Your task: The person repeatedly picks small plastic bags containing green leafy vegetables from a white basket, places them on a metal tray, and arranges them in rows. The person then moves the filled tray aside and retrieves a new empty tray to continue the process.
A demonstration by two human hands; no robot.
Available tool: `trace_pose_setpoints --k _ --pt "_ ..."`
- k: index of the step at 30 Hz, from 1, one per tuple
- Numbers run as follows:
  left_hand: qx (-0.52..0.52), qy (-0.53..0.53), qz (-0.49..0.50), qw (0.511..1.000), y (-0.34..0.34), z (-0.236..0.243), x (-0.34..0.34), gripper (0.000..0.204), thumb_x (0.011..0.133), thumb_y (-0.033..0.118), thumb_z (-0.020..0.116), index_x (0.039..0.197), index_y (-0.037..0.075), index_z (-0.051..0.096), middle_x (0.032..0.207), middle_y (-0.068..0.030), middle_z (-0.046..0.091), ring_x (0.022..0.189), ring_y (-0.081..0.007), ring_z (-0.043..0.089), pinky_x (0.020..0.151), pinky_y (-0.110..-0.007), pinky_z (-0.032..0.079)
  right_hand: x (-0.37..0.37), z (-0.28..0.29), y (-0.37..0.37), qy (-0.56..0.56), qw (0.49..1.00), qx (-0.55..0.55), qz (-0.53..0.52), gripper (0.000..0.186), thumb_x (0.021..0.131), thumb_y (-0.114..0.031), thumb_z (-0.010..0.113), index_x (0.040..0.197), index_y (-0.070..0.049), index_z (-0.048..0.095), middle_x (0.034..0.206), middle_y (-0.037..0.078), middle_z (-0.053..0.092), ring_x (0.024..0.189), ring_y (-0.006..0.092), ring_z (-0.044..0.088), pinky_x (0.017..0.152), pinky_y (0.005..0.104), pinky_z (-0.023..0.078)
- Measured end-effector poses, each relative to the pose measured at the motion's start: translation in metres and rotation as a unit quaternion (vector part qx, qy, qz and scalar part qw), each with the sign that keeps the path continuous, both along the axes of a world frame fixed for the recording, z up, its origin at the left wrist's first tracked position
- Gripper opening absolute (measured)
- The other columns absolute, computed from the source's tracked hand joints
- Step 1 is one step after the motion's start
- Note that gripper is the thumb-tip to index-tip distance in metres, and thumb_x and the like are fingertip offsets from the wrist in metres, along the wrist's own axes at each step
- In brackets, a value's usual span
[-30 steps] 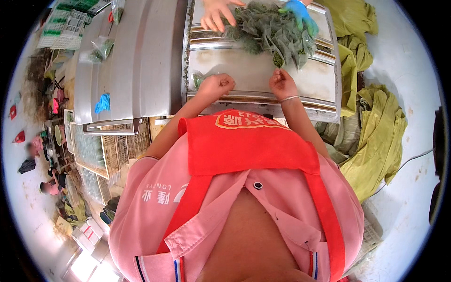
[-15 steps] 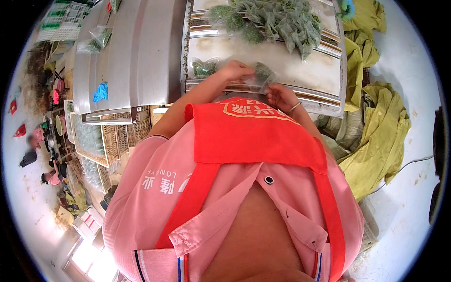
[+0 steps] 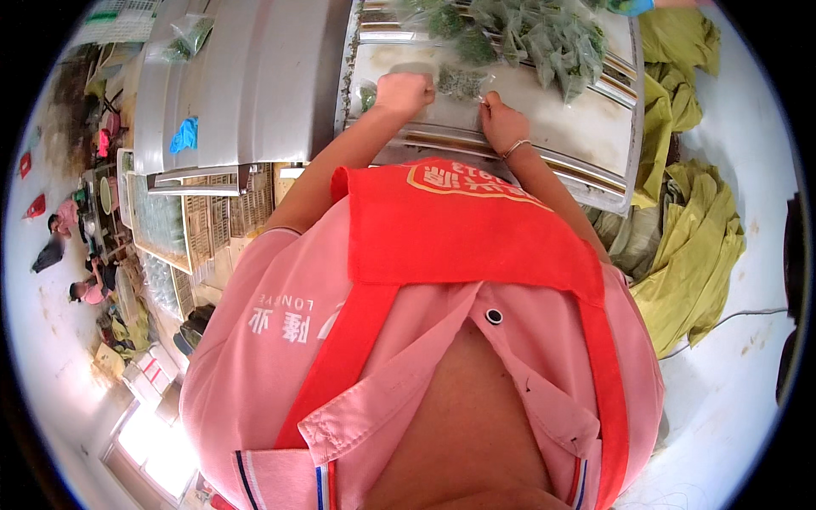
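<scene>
Between my hands, a clear plastic bag of small green vegetable pieces [image 3: 461, 83] is stretched out flat over the pale work surface [image 3: 544, 127]. My left hand [image 3: 406, 92] is closed at the bag's left edge, its fingertips mostly hidden. At the right corner, my right hand [image 3: 503, 119] pinches the plastic between thumb and fingers. Left of my left hand lies another filled bag [image 3: 367, 95], partly covered by the hand. Beyond my hands rests a heap of similar green-filled bags [image 3: 552, 51].
Metal rails [image 3: 544, 160] cross the work surface. To the left stands a steel cover [image 3: 255, 85] with a blue glove [image 3: 184, 134] on it. Yellow-green sacks [image 3: 693, 255] lie at the right. A co-worker's blue-gloved hand [image 3: 629, 7] shows at the top right.
Both hands have moved farther away from my body, and the bag with them. The bag now lies flatter, where it was tilted up. A co-worker's gloved hand has shifted at the top right.
</scene>
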State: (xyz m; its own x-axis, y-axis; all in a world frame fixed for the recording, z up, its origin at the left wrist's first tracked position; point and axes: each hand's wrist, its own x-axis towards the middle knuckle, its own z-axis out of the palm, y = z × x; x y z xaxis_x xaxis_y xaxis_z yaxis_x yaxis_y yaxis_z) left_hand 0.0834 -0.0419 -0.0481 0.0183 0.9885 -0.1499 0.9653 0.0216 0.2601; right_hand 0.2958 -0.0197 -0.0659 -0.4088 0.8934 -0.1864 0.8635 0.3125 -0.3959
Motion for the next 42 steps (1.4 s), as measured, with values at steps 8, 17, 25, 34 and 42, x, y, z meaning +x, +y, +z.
trace_pose_setpoints --k 8,17,25,34,42 --pt "-0.179 0.099 -0.038 0.978 -0.012 0.024 0.006 0.021 0.073 0.018 0.059 0.090 0.008 0.067 0.089 -0.0110 0.067 0.088 -0.0285 0.064 0.074 -0.041 0.051 0.015 -0.021 0.007 0.099 0.984 -0.047 0.143 0.026 0.084 -0.031 0.054 0.095 -0.008 0.055 0.079 0.020 0.063 0.070 0.0335 0.062 0.061 0.0430 0.050" --pt "-0.234 0.082 -0.023 0.968 -0.013 0.033 -0.001 0.027 0.070 0.021 0.066 0.094 0.009 0.067 0.097 -0.0112 0.066 0.094 -0.0280 0.063 0.077 -0.040 0.050 -0.008 -0.018 0.056 0.540 0.582 -0.503 -0.342 0.030 0.087 -0.017 0.056 0.106 0.005 0.047 0.093 0.019 0.063 0.075 0.0258 0.063 0.059 0.0321 0.054" --pt "-0.085 -0.150 0.144 0.974 -0.020 0.037 -0.008 0.030 0.078 0.035 0.059 0.087 0.007 0.066 0.080 -0.0093 0.067 0.062 -0.0206 0.061 0.057 -0.034 0.050 -0.020 -0.036 0.074 0.626 0.371 -0.599 -0.334 0.009 0.085 -0.011 0.059 0.083 -0.003 0.057 0.067 0.005 0.056 0.051 0.0112 0.050 0.048 0.0240 0.044" --pt "-0.247 -0.565 0.260 0.743 0.006 0.008 0.033 0.032 0.083 0.034 0.060 0.095 0.005 0.064 0.086 -0.0035 0.068 0.048 -0.0029 0.044 0.054 -0.021 0.049 0.058 -0.011 0.034 0.495 0.524 -0.644 -0.255 0.007 0.083 -0.014 0.061 0.082 -0.008 0.057 0.067 0.001 0.056 0.052 0.0091 0.049 0.048 0.0218 0.041" --pt "-0.260 -0.451 0.081 0.850 0.007 -0.002 0.041 0.024 0.070 0.025 0.067 0.089 0.010 0.067 0.079 -0.0032 0.068 0.073 -0.0149 0.063 0.063 -0.029 0.049 0.102 0.001 0.060 0.243 0.886 -0.392 0.049 0.011 0.080 -0.018 0.061 0.086 -0.009 0.060 0.073 0.003 0.061 0.059 0.0140 0.056 0.054 0.0285 0.047"
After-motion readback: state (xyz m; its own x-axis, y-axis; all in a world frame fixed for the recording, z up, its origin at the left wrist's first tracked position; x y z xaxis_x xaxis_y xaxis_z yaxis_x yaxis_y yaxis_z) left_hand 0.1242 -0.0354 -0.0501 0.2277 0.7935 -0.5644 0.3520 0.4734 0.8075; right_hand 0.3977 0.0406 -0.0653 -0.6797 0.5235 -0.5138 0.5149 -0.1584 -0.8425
